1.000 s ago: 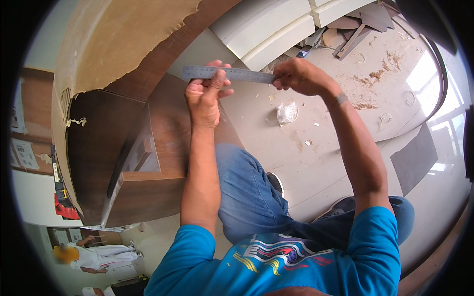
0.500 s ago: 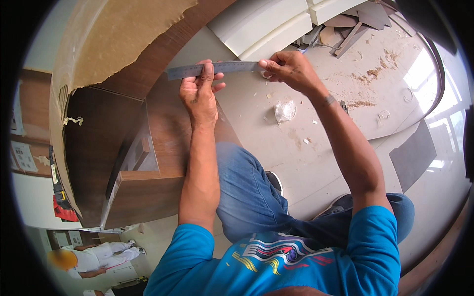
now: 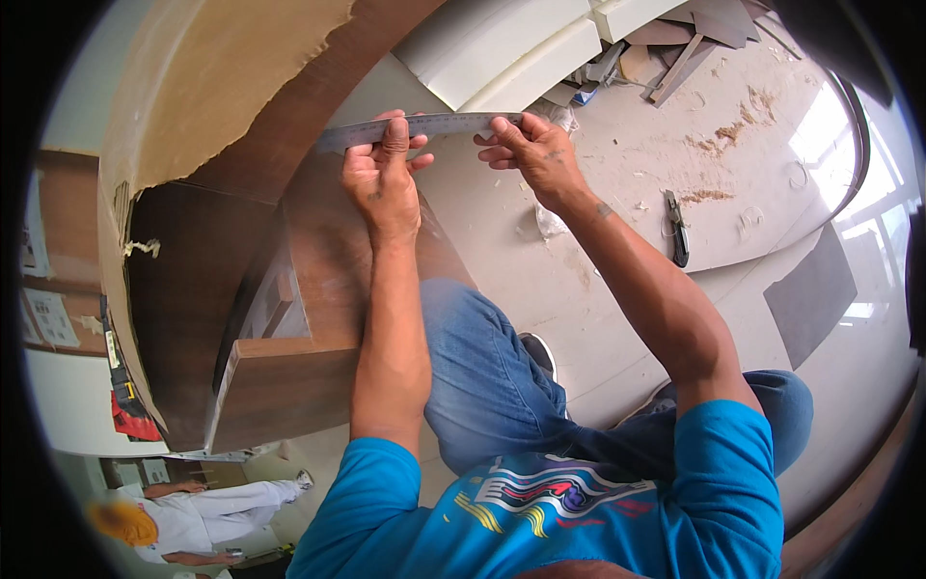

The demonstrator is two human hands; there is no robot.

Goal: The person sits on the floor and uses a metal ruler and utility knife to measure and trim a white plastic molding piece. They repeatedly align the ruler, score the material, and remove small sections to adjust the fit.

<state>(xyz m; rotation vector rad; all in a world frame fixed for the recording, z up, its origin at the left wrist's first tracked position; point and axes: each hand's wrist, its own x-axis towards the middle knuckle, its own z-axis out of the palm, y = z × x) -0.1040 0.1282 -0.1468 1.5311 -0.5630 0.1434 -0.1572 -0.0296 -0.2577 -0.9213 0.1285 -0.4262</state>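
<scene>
A grey metal ruler (image 3: 449,124) with fine markings is stretched crosswise between my hands, above the brown wood-grain panel and the floor. My left hand (image 3: 386,183) grips it toward its left part, thumb on the face and fingers behind. With thumb and fingertips, my right hand (image 3: 540,164) pinches the ruler near its right end. Under my left forearm is the brown wooden unit (image 3: 299,381), with a dark recess on its left. Beyond my right wrist, a utility knife (image 3: 678,232) lies on the light floor.
Torn brown cardboard (image 3: 231,87) covers a curved brown panel at upper left. White panels (image 3: 511,58) and offcuts (image 3: 690,58) lie at the top. Crumpled plastic (image 3: 550,222), sawdust (image 3: 728,135) and a grey sheet (image 3: 813,294) are on the floor. A person (image 3: 207,516) in white is at lower left.
My right hand has moved slightly left and down along with the ruler, its fingers now closer to my left hand. The utility knife has come into fuller view beside my forearm.
</scene>
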